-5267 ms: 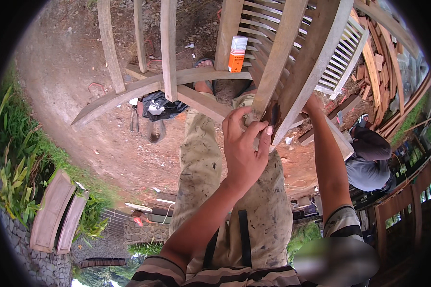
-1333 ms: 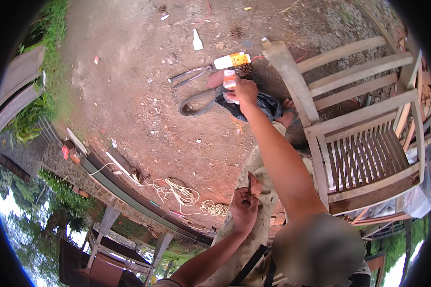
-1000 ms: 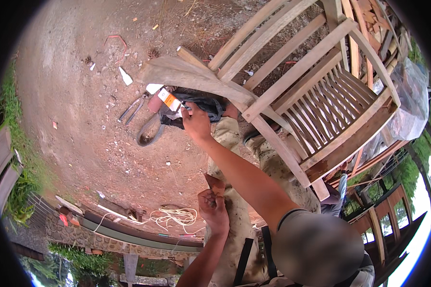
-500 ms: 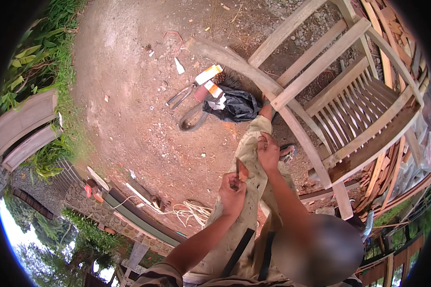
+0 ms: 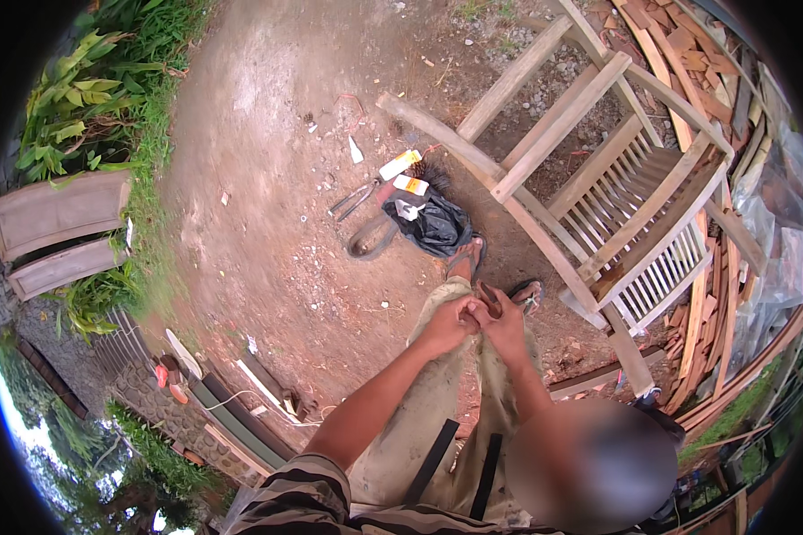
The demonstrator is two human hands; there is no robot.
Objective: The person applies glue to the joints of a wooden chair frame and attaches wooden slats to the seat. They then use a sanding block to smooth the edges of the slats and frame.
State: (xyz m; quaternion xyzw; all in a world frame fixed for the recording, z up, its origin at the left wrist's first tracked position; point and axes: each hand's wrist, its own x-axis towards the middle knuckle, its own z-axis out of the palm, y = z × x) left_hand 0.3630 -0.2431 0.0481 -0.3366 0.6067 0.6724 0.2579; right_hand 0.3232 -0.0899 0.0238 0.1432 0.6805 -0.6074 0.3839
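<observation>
My left hand [image 5: 448, 328] and my right hand [image 5: 506, 332] meet above my knees, fingers bent and touching. Between them is a small folded brown piece of sandpaper [image 5: 487, 297]; its edge shows at the right hand's fingertips, and the fingers hide the rest. Beyond the hands, near my foot, a black plastic bag [image 5: 439, 227] lies on the ground. To the right stands a tilted wooden chair frame [image 5: 558, 125] with a slatted part.
Past the bag lie orange-and-white boxes [image 5: 400, 164], pliers-like tool handles [image 5: 355, 201], a grey strap loop [image 5: 359, 248] and a white bottle-shaped piece [image 5: 356, 150]. Wood planks [image 5: 687, 330] and plastic sheeting [image 5: 772, 259] line the right. Curved wooden panels [image 5: 58, 214] rest by the grass.
My left hand has moved right and forward to meet my right hand, and both now hold the sandpaper. The right hand has left the trouser knee. The whole view has shifted slightly.
</observation>
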